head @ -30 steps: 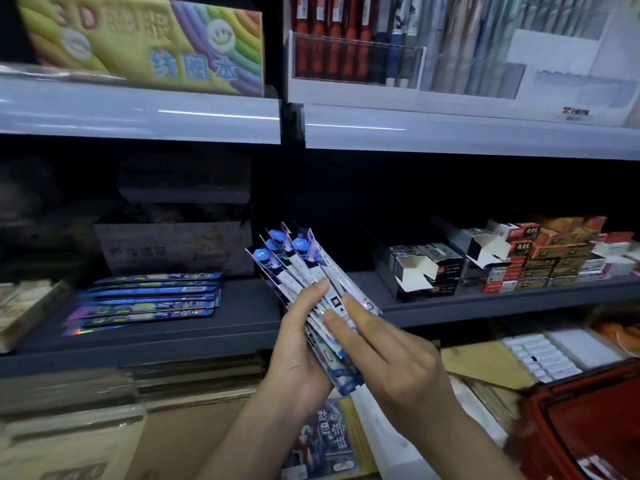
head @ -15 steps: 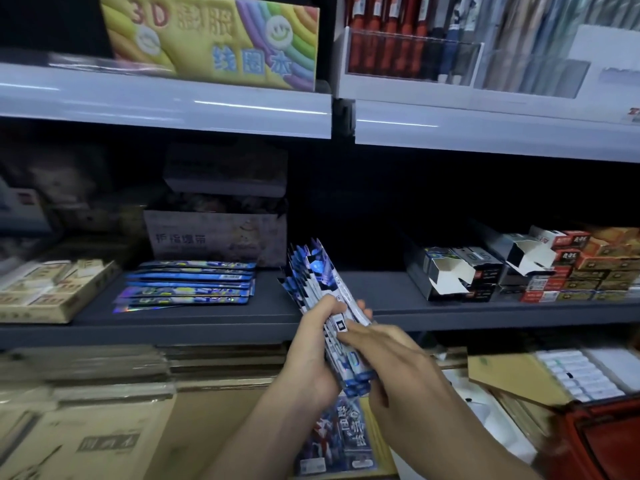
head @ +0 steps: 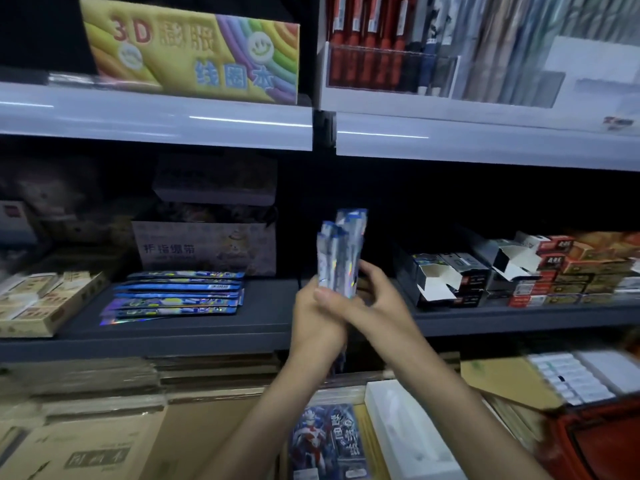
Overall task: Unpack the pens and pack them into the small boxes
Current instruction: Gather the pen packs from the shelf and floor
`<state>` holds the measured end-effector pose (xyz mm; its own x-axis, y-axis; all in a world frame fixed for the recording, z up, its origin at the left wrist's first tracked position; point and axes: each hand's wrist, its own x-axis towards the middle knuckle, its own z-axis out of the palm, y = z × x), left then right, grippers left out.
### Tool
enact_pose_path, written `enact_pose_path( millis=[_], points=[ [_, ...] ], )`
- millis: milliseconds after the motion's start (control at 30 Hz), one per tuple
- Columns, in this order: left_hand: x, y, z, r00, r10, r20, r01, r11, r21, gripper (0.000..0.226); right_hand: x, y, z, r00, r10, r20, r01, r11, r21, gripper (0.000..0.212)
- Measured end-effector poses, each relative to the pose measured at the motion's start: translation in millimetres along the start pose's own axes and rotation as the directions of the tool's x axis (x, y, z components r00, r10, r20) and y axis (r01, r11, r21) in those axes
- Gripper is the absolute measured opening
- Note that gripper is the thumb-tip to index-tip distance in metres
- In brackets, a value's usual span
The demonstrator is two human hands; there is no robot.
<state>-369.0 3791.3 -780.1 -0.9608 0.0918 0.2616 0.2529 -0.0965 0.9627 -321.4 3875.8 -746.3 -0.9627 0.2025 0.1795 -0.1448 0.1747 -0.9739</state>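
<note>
Landmark: dark shelf [head: 207, 327], mid-height, running the full width.

Bundle of pen packs [head: 341, 251]: blue and white with foil glints, held upright in front of the dark shelf's middle. Its tops rise above the shelf board and its lower end is hidden in the hands.

Left hand [head: 313, 317]: fingers curled round the bundle's lower part, just in front of the shelf edge.

Right hand [head: 377, 299]: wrapped round the same bundle from the other side, thumb lying across the left hand.

Flat stack of pen packs [head: 176, 296]: lying on the dark shelf, left part.

Small boxes [head: 440, 278]: on the dark shelf, right part, end flaps open. Stacked red and orange boxes [head: 571, 271] sit further right on it.

Below the dark shelf: printed paper pack [head: 327, 441], with white box [head: 408, 438] beside it.
</note>
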Motion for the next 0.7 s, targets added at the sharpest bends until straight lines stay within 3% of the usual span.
enact_pose_path(
  millis=[100, 267, 333, 400, 467, 567, 633, 700],
  points=[
    [15, 6, 6, 0.985, 0.169, -0.024, -0.162, 0.972, 0.171, 0.017, 26, -6, 12, 0.996, -0.053, -0.068, 0.056, 0.998, 0.042, 0.06],
    [48, 25, 10, 0.936, 0.35, -0.03, -0.349, 0.937, 0.013, 0.014, 57, -19, 13, 0.974, -0.182, -0.135, 0.195, 0.976, 0.094, 0.047],
    [56, 15, 8, 0.942, 0.335, -0.009, -0.335, 0.942, 0.022, 0.019, 66, -9, 17, 0.973, -0.175, -0.154, 0.191, 0.977, 0.098, 0.042],
    [58, -6, 4, 0.968, 0.252, 0.017, -0.251, 0.952, 0.178, 0.027, 71, 8, 22, 0.98, -0.119, -0.159, 0.138, 0.984, 0.111, 0.036],
    [58, -16, 1, 0.987, 0.16, 0.021, -0.158, 0.936, 0.314, 0.02, 74, 20, 26, 0.983, -0.057, -0.173, 0.081, 0.988, 0.132, 0.029],
    [65, -3, 2, 0.984, 0.179, -0.007, -0.171, 0.952, 0.254, 0.007, 83, 11, 24, 0.977, -0.109, -0.183, 0.134, 0.983, 0.129, 0.024],
    [70, 2, 2, 0.978, 0.207, -0.026, -0.198, 0.96, 0.197, 0.025, 87, 1, 21, 0.974, -0.158, -0.162, 0.174, 0.98, 0.093, 0.026],
    [72, -8, -1, 0.979, 0.204, 0.016, -0.2, 0.938, 0.283, 0.039, 88, 4, 20, 0.982, -0.122, -0.142, 0.133, 0.989, 0.07, 0.028]
  ],
)
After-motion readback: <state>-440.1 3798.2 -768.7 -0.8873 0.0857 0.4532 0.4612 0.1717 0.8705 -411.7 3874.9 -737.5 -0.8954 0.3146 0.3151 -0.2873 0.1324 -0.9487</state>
